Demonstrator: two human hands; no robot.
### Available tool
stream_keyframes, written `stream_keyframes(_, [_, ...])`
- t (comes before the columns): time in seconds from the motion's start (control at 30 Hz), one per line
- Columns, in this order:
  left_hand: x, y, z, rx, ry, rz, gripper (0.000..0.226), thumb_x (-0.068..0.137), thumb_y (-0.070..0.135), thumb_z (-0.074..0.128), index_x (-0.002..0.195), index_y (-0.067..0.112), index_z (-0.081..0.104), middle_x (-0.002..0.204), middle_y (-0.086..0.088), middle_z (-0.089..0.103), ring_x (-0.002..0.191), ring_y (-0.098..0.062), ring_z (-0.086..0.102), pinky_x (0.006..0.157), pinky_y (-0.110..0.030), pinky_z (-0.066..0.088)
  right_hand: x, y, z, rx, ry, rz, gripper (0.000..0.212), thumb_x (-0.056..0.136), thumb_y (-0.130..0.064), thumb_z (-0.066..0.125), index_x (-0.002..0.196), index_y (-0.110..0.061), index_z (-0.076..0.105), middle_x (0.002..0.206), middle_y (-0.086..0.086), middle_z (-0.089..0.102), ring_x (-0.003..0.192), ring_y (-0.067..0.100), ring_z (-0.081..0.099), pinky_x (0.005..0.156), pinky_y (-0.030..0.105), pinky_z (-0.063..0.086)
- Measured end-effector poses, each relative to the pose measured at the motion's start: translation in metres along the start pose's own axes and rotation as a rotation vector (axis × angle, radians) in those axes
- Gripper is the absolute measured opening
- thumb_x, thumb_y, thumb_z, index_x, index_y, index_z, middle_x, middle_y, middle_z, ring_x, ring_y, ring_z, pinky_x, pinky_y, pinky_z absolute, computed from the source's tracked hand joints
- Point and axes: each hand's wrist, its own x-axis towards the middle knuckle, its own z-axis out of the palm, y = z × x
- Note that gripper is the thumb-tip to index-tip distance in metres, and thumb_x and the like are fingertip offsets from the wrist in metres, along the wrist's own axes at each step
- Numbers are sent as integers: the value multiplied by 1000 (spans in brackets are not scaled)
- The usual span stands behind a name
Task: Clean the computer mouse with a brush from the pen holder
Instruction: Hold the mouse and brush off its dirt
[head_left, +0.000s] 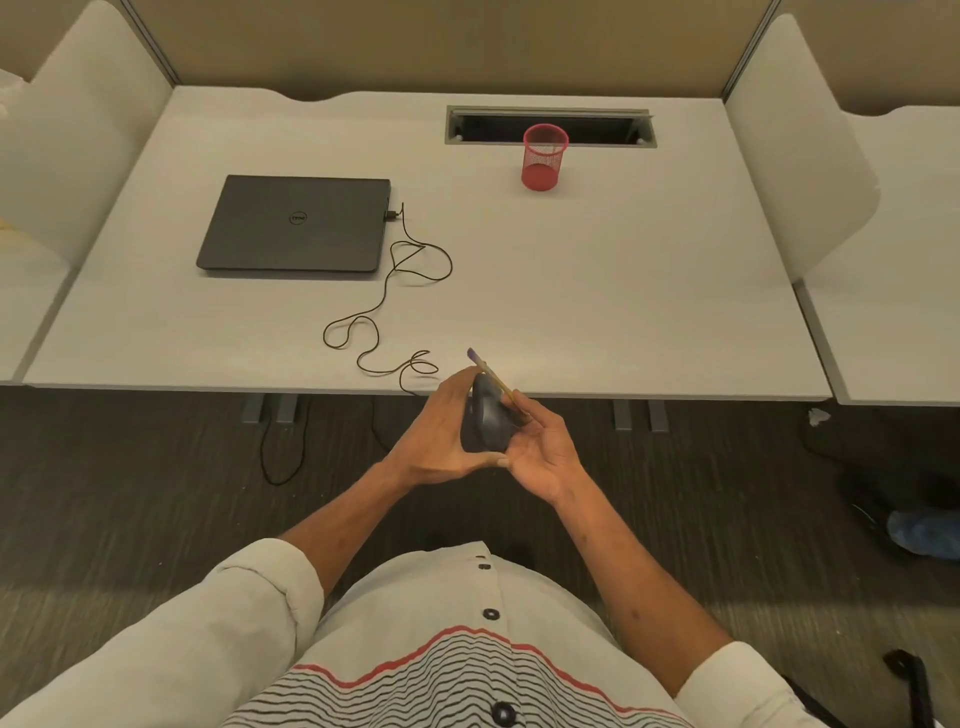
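Observation:
A dark grey computer mouse (485, 418) is held upright just in front of the desk's near edge. My left hand (441, 441) grips it from the left, fingers over its top and thumb under it. My right hand (540, 449) holds a thin yellow-handled brush (491, 375) whose purple end points up and to the left over the mouse. The mouse's black cable (384, 306) loops across the desk to a closed black laptop (296, 223). The red mesh pen holder (544, 163) stands far back on the desk.
The white desk (623, 291) has a cable slot (550, 127) behind the pen holder. White dividers stand at both sides. Dark carpet and desk legs lie below, with a blue object (924, 532) on the floor at right.

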Motion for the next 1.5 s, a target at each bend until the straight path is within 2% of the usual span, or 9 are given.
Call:
stream_keyframes(0.2, [-2, -1, 0, 28, 21, 32, 130, 75, 47, 98, 170, 16, 14, 172, -6, 29, 150, -5, 31, 130, -31, 28, 1, -1, -2, 56, -61, 70, 39, 97, -24, 80, 130, -7, 66, 145, 21, 64, 151, 41, 49, 125, 57, 38])
stream_keyframes(0.37, [-1, 3, -2, 101, 14, 63, 135, 74, 55, 96, 171, 11, 12, 173, -9, 26, 157, -26, 37, 132, -49, 34, -3, 1, -4, 111, -158, 124, 28, 98, -24, 79, 122, -10, 73, 148, 22, 63, 151, 40, 48, 129, 56, 30])
stream_keyframes(0.5, [-1, 3, -4, 129, 19, 76, 130, 75, 59, 94, 169, 11, 17, 169, -8, 31, 151, -21, 40, 130, -45, 36, -5, 0, -5, 73, -114, 98, 25, 99, -23, 77, 118, -8, 73, 139, 22, 68, 140, 40, 59, 128, 56, 32])
stream_keyframes(0.57, [0, 4, -3, 141, 31, 89, 123, 77, 61, 92, 166, 12, 23, 167, -7, 33, 151, -20, 40, 130, -47, 36, -6, -3, -7, 21, -64, 41, 23, 97, -23, 79, 112, -7, 76, 127, 19, 72, 126, 36, 65, 125, 52, 39])
stream_keyframes(0.63, [3, 5, -4, 155, 48, 94, 121, 77, 65, 90, 165, 12, 26, 167, -6, 34, 152, -20, 40, 130, -47, 36, -7, -7, -9, -39, -13, -34, 21, 97, -25, 78, 110, -8, 79, 119, 15, 74, 113, 31, 70, 110, 46, 52])
stream_keyframes(0.8, [7, 4, -11, 178, 75, 72, 126, 76, 73, 85, 168, 17, 19, 173, -4, 26, 159, -21, 32, 134, -43, 28, -10, -25, -12, -305, 288, -463, 29, 106, -28, 69, 121, -4, 77, 115, 11, 82, 112, 25, 79, 100, 50, 59])
stream_keyframes(0.93, [6, -4, -13, 202, 53, 18, 125, 77, 72, 86, 168, 18, 19, 175, -5, 22, 162, -25, 27, 135, -52, 28, -18, -44, -18, -816, 453, -819, 15, 107, -33, 67, 96, -27, 76, 87, -2, 79, 85, 16, 76, 78, 32, 59])
stream_keyframes(1.13, [6, -6, -9, 249, 25, -20, 129, 77, 75, 82, 170, 17, 14, 179, -5, 16, 166, -25, 19, 137, -52, 22, -19, -50, -14, -1567, 433, -876, 24, 107, -52, 58, 98, -32, 67, 91, -16, 71, 81, 2, 66, 70, 22, 48])
stream_keyframes(1.5, [9, -11, -10, 261, -31, -103, 130, 80, 76, 78, 173, 21, 5, 182, -3, -2, 170, -25, -1, 139, -50, 7, -15, -44, 6, -1547, 330, -965, 26, 102, -66, 50, 95, -42, 56, 78, -22, 68, 73, 4, 68, 69, 22, 57])
